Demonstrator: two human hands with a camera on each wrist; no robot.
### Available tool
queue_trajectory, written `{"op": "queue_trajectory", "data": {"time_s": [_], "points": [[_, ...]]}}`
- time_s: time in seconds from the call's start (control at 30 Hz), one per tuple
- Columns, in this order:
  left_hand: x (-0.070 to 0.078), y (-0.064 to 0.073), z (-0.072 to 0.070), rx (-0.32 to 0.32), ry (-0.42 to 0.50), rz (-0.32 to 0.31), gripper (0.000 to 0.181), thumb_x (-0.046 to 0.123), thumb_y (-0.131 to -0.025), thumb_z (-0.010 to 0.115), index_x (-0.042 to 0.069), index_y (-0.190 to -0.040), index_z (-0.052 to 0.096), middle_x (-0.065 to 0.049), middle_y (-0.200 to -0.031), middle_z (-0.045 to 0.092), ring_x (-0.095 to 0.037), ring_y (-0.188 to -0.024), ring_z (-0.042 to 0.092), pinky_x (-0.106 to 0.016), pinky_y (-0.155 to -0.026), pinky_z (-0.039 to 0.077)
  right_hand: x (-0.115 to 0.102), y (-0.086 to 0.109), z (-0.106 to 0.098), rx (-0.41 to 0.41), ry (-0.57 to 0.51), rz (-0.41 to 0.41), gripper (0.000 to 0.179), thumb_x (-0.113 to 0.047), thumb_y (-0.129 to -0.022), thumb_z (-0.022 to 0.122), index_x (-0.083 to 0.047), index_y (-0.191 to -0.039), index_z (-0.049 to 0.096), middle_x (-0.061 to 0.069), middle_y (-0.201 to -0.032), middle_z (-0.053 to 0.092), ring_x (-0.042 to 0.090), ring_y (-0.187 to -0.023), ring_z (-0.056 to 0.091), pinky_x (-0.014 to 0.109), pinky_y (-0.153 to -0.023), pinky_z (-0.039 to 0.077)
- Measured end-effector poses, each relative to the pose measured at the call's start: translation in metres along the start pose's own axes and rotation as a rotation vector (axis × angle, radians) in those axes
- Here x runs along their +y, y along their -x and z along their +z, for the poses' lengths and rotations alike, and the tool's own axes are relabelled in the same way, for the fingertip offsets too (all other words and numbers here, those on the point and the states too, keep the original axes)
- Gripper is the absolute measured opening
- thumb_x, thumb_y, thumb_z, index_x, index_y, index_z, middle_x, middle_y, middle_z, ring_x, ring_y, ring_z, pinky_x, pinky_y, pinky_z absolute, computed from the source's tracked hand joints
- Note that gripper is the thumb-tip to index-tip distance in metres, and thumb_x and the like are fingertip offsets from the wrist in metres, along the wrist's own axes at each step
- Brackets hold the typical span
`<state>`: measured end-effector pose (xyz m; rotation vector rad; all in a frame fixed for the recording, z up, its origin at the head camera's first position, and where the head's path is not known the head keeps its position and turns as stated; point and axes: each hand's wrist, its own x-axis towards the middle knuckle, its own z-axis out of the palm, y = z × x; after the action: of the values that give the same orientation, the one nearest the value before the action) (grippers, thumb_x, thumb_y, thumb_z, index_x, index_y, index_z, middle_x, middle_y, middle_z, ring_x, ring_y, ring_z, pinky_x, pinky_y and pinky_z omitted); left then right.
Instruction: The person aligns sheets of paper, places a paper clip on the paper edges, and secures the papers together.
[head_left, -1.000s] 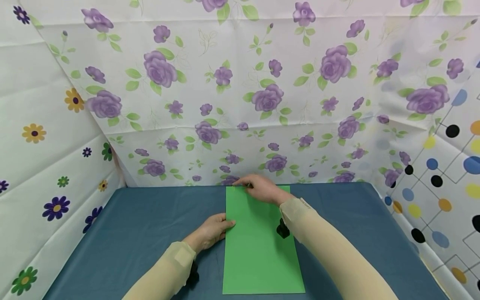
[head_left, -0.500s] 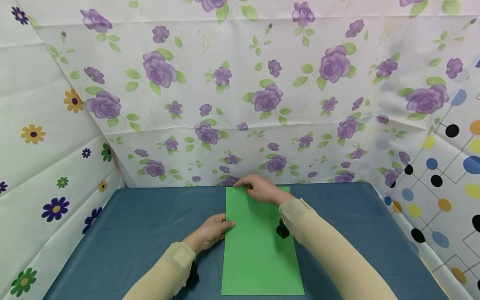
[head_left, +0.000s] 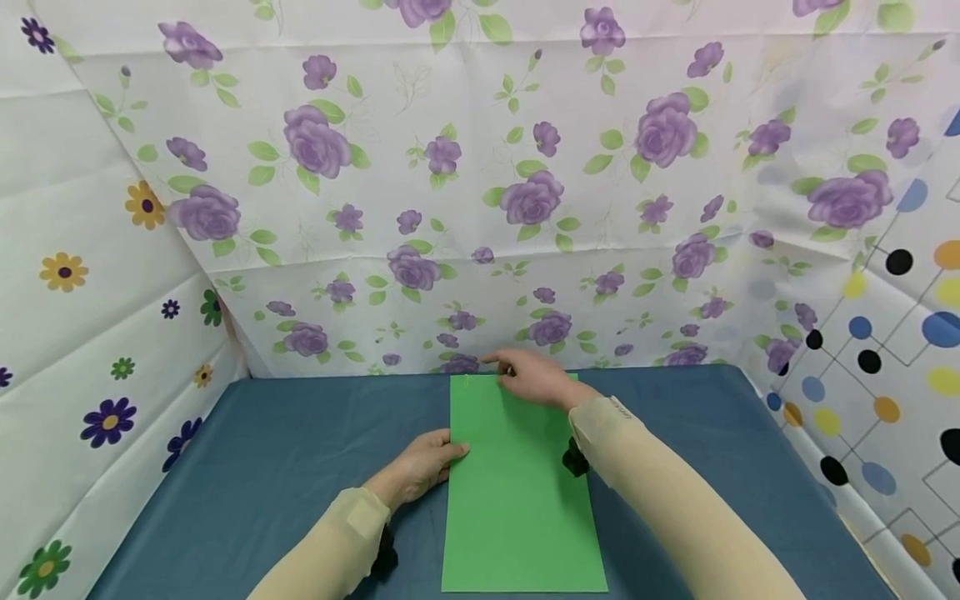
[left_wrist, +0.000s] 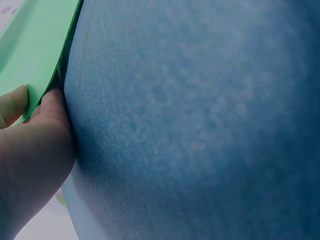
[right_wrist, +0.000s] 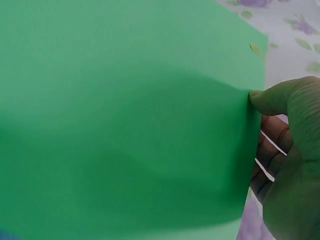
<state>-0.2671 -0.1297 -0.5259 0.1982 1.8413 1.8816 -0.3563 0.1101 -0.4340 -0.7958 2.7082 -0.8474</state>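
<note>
A long green sheet of paper (head_left: 521,500) lies on the table, its far end at the table's back edge. My left hand (head_left: 420,467) pinches its left edge, thumb (left_wrist: 17,102) on top and fingers underneath. At the far edge, my right hand (head_left: 536,379) holds the sheet, with the thumb (right_wrist: 265,100) on the front face and the other fingers behind it. A small yellowish paper clip (right_wrist: 256,50) sits on the sheet's far edge near the left corner, left of the right hand. The right fingertips are partly hidden behind the paper.
The table wears a blue cloth (head_left: 315,433). Floral sheeting (head_left: 450,200) rises directly behind its back edge. Patterned side sheets, daisies on the left (head_left: 82,333) and dots on the right (head_left: 885,367), flank it.
My right hand has slid slightly right along the far edge, away from the clip, which now shows uncovered. The left hand keeps its grip; the sheet hardly shifts.
</note>
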Motion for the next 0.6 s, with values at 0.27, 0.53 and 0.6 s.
{"op": "queue_trajectory", "data": {"time_s": [0.27, 0.53, 0.6], "points": [[-0.001, 0.001, 0.0, 0.002, 0.003, -0.004, 0.039, 0.015, -0.11, 0.052, -0.007, -0.142, 0.05, -0.014, -0.125, 0.067, -0.024, -0.109, 0.068, -0.039, -0.092, 0.057, 0.037, 0.028, -0.026, 0.057, -0.117, 0.046, 0.044, -0.012, -0.104, 0.059, -0.015, -0.147, 0.056, 0.001, -0.108, 0.066, 0.017, -0.089, 0.062, 0.038, -0.076, 0.051], [-0.003, 0.0, -0.001, -0.006, 0.005, -0.001, 0.041, 0.016, -0.11, 0.052, -0.007, -0.144, 0.048, -0.016, -0.126, 0.067, -0.025, -0.108, 0.068, -0.039, -0.091, 0.058, 0.08, 0.057, -0.031, 0.136, -0.375, 0.115, 0.054, -0.017, -0.102, 0.066, -0.006, -0.152, 0.048, 0.008, -0.097, 0.061, 0.022, -0.076, 0.049, 0.038, -0.069, 0.044], [-0.002, 0.001, -0.001, -0.001, 0.008, -0.003, 0.041, 0.016, -0.11, 0.052, -0.007, -0.144, 0.048, -0.016, -0.125, 0.067, -0.025, -0.107, 0.068, -0.039, -0.09, 0.058, 0.086, 0.064, -0.029, 0.151, -0.435, 0.133, 0.058, -0.017, -0.102, 0.066, -0.003, -0.153, 0.044, 0.01, -0.093, 0.061, 0.026, -0.076, 0.051, 0.042, -0.071, 0.047]]}}
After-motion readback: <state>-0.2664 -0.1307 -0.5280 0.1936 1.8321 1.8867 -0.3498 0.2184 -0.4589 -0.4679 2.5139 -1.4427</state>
